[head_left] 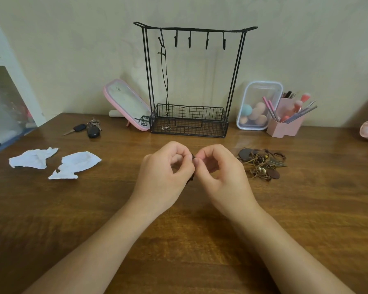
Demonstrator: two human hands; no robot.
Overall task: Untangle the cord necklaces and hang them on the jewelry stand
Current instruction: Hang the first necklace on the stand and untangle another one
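Just below the centre of the frame, the left hand [166,168] and right hand [219,170] meet fingertip to fingertip above the wooden table [306,209]. Both have curled fingers that pinch a small dark cord [191,178], most of it hidden between them. To the right of the right hand, a tangle of brown cord necklaces [261,164] lies on the table. Two crumpled tissues [33,159] lie at the left. Beyond the hands, at the table's back edge, stands the black wire jewelry stand [196,29]. One black cord necklace [165,81] hangs from its leftmost hook, and its pendant reaches down into the basket. A pink-framed mirror [128,102] and keys [87,129] sit to the left of the stand. A clear box of makeup sponges [257,107] and a pink brush holder [285,126] sit to its right.
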